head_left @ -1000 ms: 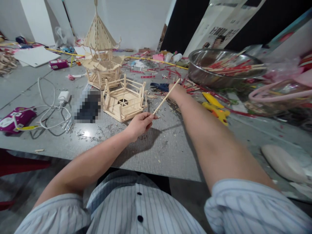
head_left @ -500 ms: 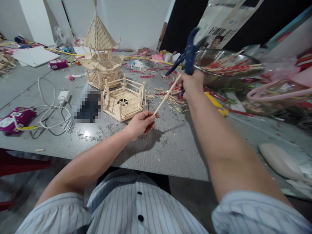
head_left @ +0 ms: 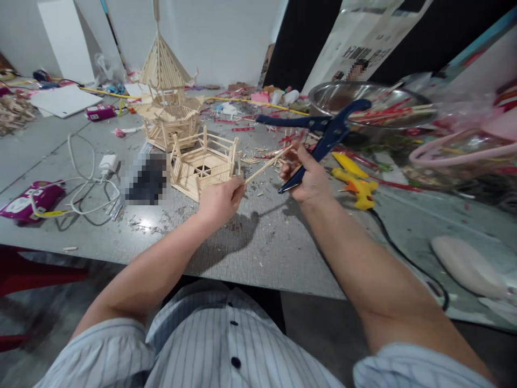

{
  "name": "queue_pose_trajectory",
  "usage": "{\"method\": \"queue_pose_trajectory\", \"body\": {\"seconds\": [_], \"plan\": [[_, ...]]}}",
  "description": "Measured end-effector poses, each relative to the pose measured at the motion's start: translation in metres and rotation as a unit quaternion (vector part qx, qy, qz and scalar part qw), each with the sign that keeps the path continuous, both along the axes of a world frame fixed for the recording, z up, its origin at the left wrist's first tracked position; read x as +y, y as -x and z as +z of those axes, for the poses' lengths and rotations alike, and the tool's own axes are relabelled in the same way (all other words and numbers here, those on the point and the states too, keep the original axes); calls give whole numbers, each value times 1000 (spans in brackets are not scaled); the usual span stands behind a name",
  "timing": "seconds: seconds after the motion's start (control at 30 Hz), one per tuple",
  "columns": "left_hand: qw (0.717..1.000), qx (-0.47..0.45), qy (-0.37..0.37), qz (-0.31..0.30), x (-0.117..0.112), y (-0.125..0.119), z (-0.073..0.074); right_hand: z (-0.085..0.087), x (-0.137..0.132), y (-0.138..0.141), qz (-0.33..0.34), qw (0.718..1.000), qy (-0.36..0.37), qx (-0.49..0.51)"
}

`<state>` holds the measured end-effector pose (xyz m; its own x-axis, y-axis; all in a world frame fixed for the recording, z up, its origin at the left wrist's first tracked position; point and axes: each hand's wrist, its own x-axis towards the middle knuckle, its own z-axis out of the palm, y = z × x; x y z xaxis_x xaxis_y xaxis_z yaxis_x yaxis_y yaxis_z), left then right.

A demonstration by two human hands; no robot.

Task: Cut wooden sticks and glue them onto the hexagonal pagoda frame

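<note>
My left hand [head_left: 220, 200] pinches the lower end of a thin wooden stick [head_left: 266, 164] that slants up to the right above the grey table [head_left: 258, 253]. My right hand [head_left: 307, 175] grips a pair of dark blue cutters [head_left: 323, 137] by the handles, right next to the stick's upper end. The cutters' jaw is hidden behind my fingers. Just left of my left hand stands a hexagonal railing frame of wooden sticks [head_left: 204, 164]. Behind it rises a pagoda model of the same sticks [head_left: 167, 94].
A steel bowl [head_left: 323, 99] with red and wooden sticks stands at the back right. A yellow glue gun [head_left: 355, 180] lies beside my right wrist. A white charger with cable [head_left: 107, 164], a magenta box [head_left: 30, 196] and stick scraps lie on the left.
My right hand picked the blue cutters up off the table, swung them high, then brought them down to the stick's upper end. My left hand stayed put with the stick.
</note>
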<state>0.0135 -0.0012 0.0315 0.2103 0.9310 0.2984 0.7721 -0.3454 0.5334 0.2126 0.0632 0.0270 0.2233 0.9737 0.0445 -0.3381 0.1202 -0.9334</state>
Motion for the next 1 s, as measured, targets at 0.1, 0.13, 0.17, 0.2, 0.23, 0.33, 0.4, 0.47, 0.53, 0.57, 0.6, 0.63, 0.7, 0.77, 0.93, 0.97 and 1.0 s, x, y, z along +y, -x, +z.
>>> {"method": "queue_pose_trajectory", "body": {"seconds": [0.1, 0.13, 0.17, 0.2, 0.23, 0.33, 0.4, 0.47, 0.53, 0.57, 0.6, 0.63, 0.7, 0.77, 0.93, 0.97, 1.0], "plan": [[999, 35, -25, -5, 2, 2, -2, -5, 5, -4, -11, 999, 22, -34], [999, 41, -33, -10, 3, 2, -2, -5, 6, -5, -15, 999, 28, -30], [998, 47, -39, -15, 4, 3, -3, -6, 6, -7, -18, 999, 33, -21], [997, 53, -45, -19, 5, 4, -2, -6, 7, -8, -20, 999, 37, -7], [997, 59, -49, -21, 6, 4, -2, -6, 7, -8, -18, 999, 41, 9], [995, 75, -61, -24, 10, 10, 2, -8, 7, -7, -3, 997, 56, 51], [995, 74, -71, -16, 10, 16, 6, -9, 8, -5, 1, 995, 70, 64], [994, 76, -82, -6, 9, 24, 11, -11, 9, -4, 0, 995, 81, 65], [991, 83, -102, -1, 5, 34, 16, -12, 11, -3, -4, 994, 85, 62], [989, 86, -118, 3, 3, 39, 18, -12, 11, -3, -8, 994, 86, 62], [987, 85, -133, 10, 0, 44, 19, -13, 11, -3, -12, 994, 84, 64], [986, 80, -147, 21, -2, 49, 19, -13, 12, -3, -16, 994, 81, 67], [983, 58, -165, 54, -5, 59, 19, -14, 12, -3, -21, 995, 73, 70], [982, 26, -165, 84, -4, 66, 17, -16, 12, -2, -24, 995, 70, 63], [994, -31, -50, 96, 6, 78, 14, -22, 11, 4, -8, 996, 74, 45], [995, -41, -17, 93, 8, 79, 13, -23, 11, 5, -4, 996, 73, 43], [994, -52, 13, 91, 10, 79, 13, -24, 10, 7, 0, 997, 73, 39]]}}
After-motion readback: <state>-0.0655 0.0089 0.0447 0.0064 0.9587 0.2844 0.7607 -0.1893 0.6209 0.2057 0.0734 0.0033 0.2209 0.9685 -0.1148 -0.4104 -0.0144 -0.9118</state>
